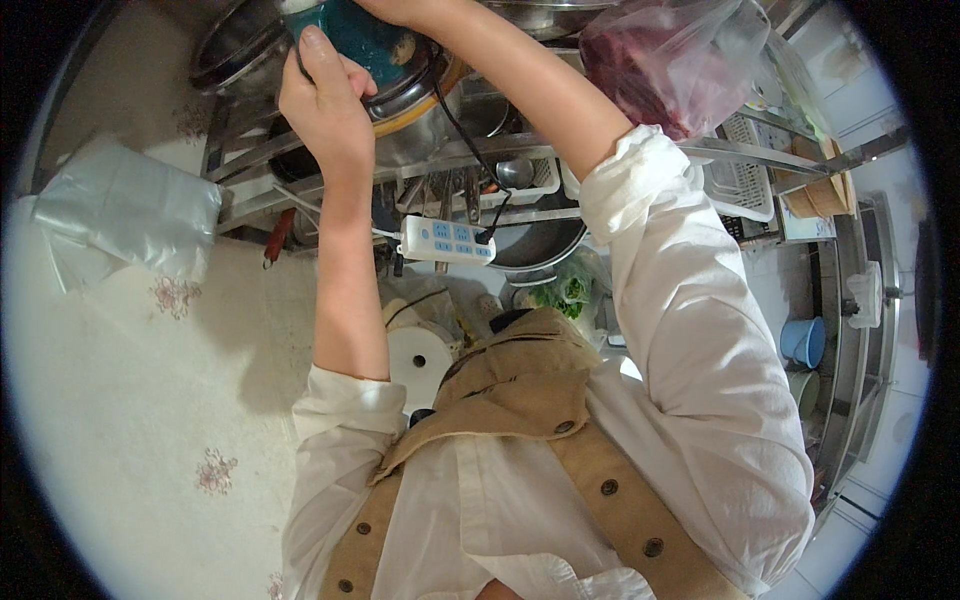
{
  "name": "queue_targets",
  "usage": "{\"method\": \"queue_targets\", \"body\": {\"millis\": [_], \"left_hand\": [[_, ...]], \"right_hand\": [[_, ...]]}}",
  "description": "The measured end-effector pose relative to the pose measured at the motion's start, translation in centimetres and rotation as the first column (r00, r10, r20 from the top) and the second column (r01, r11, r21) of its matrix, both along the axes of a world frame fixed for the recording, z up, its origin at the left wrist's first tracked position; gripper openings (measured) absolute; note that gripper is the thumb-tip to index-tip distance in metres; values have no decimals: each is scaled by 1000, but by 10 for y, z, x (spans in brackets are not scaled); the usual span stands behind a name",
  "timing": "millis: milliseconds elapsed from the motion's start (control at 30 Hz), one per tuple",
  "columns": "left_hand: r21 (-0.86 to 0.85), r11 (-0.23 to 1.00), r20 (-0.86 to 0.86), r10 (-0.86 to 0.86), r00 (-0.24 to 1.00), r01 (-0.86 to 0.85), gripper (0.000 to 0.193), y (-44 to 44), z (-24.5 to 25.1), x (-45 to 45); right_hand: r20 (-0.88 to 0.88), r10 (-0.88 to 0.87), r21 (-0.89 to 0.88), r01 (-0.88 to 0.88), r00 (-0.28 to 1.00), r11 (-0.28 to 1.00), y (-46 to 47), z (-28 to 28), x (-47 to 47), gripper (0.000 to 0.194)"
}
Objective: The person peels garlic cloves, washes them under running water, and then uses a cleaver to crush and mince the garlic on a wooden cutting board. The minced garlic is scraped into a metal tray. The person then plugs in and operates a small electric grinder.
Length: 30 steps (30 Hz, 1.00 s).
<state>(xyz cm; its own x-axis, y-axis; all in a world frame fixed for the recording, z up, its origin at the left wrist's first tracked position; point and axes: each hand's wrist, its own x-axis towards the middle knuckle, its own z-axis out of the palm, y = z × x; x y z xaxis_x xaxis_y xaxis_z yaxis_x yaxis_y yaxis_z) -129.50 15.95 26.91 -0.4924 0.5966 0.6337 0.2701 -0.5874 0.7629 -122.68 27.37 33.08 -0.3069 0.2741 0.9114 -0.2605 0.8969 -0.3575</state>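
Note:
My left hand (pixel 326 97) is closed at the side of a teal appliance (pixel 375 45) at the top of the view, thumb pointing up and fingertips against its wall. A black rim runs round the appliance's lower edge, above an orange-yellow ring (pixel 420 109) and a steel pot (pixel 412 139). Only the wrist end of my right hand (pixel 394 9) shows, above the appliance; its fingers are cut off by the top edge. A black cord (pixel 469 142) hangs from beside the appliance to a white power strip (pixel 446 241), where its plug is inserted.
A clear bag of dark red contents (pixel 645 67) rests on the metal rack (pixel 720 150) at right. Below are a dark pan (pixel 532 240), a steel ladle (pixel 516 174) and bagged greens (pixel 570 296). Plastic bags (pixel 127 210) hang at left; a blue bucket (pixel 802 341) stands right.

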Motion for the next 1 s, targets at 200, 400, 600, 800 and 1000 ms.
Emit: {"method": "queue_targets", "body": {"millis": [200, 400, 600, 800, 1000], "left_hand": [[-22, 1000, 0, 17, 1000, -17, 46, 1, 0, 4], [-7, 1000, 6, 12, 1000, -11, 46, 0, 2, 2], [-15, 1000, -7, 4, 1000, -4, 46, 1, 0, 1], [-5, 1000, 21, 0, 1000, 0, 46, 4, -3, -5], [-23, 1000, 5, 19, 1000, -19, 47, 5, -2, -2]], "right_hand": [[-108, -51, 204, 73, 993, 976, 12, -7, -4, 33], [-59, -107, 233, 118, 992, 965, 10, -4, -5, 31], [-90, -88, 247, 108, 992, 963, 12, -8, -2, 30], [-35, -77, 126, 81, 996, 989, 3, -5, -4, 29], [-160, -88, 337, 138, 983, 931, 21, -13, -10, 31]]}}
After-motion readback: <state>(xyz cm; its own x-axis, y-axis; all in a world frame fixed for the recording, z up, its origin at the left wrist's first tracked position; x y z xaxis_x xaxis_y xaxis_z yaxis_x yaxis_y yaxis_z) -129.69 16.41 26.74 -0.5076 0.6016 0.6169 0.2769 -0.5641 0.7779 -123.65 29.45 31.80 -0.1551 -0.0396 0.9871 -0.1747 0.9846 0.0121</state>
